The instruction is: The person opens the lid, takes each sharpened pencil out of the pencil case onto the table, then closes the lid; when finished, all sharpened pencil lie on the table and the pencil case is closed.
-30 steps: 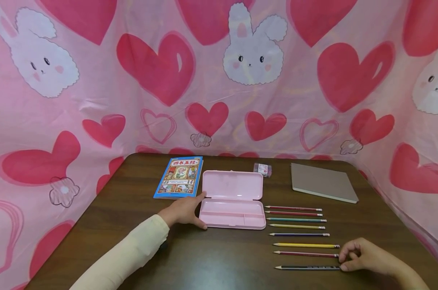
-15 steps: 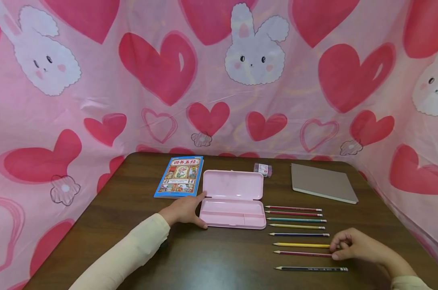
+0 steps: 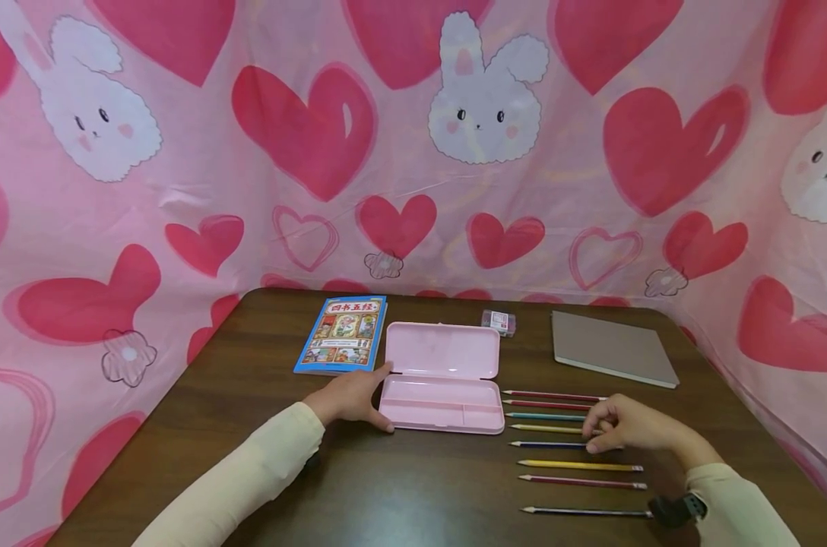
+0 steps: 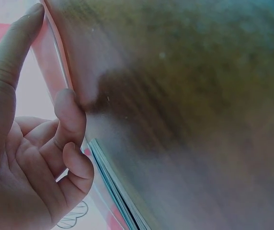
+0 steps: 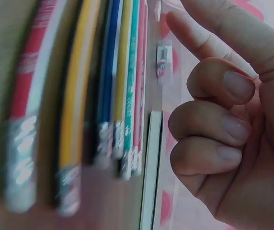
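Note:
An open pink pencil case [image 3: 444, 351] lies mid-table in the head view. My left hand [image 3: 348, 396] touches its left side, thumb at the front corner and forefinger near the hinge. Several pencils lie in a column to the right of the case, tips pointing left, among them a blue pencil [image 3: 546, 444], a yellow pencil [image 3: 578, 465], a dark red pencil [image 3: 578, 482] and a black pencil [image 3: 584, 512]. Over the eraser ends of the upper pencils hovers my right hand [image 3: 628, 429], loosely curled and holding nothing. It hides some of those ends.
A blue-bordered book [image 3: 341, 334] lies left of the case. Behind the case sits a small clear box [image 3: 499, 323]. A grey notebook [image 3: 612, 348] rests at the back right. Pink heart-patterned cloth [image 3: 400, 137] surrounds the table.
From the black pencil's end, my right hand has moved up and left along the column to the upper pencils. The left hand stays at the case. No pencil has visibly shifted.

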Tool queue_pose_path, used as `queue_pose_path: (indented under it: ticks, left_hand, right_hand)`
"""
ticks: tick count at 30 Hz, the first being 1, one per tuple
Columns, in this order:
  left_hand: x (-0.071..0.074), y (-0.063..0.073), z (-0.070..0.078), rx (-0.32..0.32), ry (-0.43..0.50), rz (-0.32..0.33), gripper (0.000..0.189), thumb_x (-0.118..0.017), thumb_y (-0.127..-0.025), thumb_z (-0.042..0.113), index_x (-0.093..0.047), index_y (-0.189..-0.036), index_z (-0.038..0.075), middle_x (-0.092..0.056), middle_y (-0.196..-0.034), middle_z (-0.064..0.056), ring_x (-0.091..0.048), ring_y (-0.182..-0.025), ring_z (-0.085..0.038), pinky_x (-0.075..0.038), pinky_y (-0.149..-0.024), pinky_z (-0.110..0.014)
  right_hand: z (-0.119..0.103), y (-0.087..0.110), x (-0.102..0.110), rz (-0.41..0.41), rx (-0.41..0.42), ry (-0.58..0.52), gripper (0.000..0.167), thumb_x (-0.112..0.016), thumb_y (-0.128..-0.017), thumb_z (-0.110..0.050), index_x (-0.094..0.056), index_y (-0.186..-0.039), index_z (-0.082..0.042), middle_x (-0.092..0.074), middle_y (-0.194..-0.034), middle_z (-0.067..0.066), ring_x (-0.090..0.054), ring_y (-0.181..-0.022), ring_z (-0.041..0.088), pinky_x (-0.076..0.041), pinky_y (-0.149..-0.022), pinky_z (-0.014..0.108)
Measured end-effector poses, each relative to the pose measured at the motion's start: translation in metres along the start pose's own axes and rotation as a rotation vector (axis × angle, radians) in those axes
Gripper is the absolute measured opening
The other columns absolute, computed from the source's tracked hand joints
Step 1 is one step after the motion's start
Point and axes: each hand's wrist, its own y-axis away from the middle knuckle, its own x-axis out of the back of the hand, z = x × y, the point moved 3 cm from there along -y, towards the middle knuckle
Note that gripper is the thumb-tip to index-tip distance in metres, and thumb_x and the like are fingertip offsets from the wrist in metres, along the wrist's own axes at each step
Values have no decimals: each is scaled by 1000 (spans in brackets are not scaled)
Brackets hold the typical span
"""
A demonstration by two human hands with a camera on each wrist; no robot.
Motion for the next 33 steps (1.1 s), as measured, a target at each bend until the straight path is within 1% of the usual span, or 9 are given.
queue_pose_path:
  ticks: [3,5,9,12,16,23,27,30,33]
  left_hand:
    - [-1,-2,-1,-7,-9,0,109,-78,-61,57,-28,-146,10,-52,-133,-13,-55,-111,-25,-44,-96,-46]
    - [-2,-2,-2,-8,-16,-2,109,-77,-61,58,-28,-146,10,-53,-133,-13,-55,-110,-24,-45,-96,-46]
    - [-3,-2,-2,-3,-21,-3,110,-77,-61,59,-28,-146,10,-52,-133,-13,-55,-111,-24,-45,-95,-45]
    - [-3,-2,-1,4,-16,-3,110,-77,-61,59,-27,-146,11,-51,-134,-13,-55,-112,-24,-44,-97,-46]
    - [-3,-1,0,12,-12,-3,109,-77,-62,58,-27,-146,12,-50,-136,-12,-54,-113,-24,-43,-98,-46]
    - [-4,-1,1,3,-16,4,108,-77,-62,58,-27,-146,11,-51,-135,-12,-54,-114,-25,-43,-98,-46]
    - [-5,-1,2,2,-11,-1,108,-77,-62,58,-27,-146,11,-50,-136,-13,-53,-115,-26,-43,-98,-47]
    - [-5,0,2,14,0,-5,107,-77,-63,56,-26,-147,12,-48,-138,-12,-52,-117,-27,-42,-99,-48]
    - [-4,1,1,23,10,-5,107,-77,-63,56,-26,-147,13,-47,-139,-12,-51,-118,-27,-41,-100,-48]
  right_hand:
    - [-1,-12,4,-9,-24,14,16,-69,-81,-12,-65,-87,3,-40,-53,19,-36,-48,-7,-34,-39,18]
    - [-1,-21,6,-15,-36,26,17,-70,-81,-13,-65,-88,3,-38,-51,11,-35,-47,-6,-33,-39,18]
    - [-1,-39,11,-14,-47,62,19,-70,-81,-15,-66,-89,2,-40,-55,-8,-35,-50,-4,-33,-43,18]
    - [-2,-53,15,-2,-60,75,21,-71,-80,-15,-67,-90,2,-43,-58,-12,-36,-51,-3,-33,-44,18]
    - [-2,-70,20,31,-76,88,24,-72,-80,-16,-66,-93,4,-43,-58,-10,-36,-51,-1,-31,-44,19]
    - [0,-96,27,110,-119,66,32,-71,-81,-18,-64,-100,6,-47,-65,-4,-42,-57,4,-41,-52,21]
    - [1,-107,30,126,-115,61,35,-72,-80,-17,-63,-104,8,-55,-74,2,-50,-66,6,-46,-60,21]
    - [-1,-117,34,141,-82,69,39,-72,-80,-15,-61,-108,10,-63,-83,12,-57,-75,10,-51,-67,22]
    - [-2,-126,37,169,-65,83,43,-71,-81,-15,-59,-113,10,-66,-97,21,-63,-87,20,-54,-78,29]
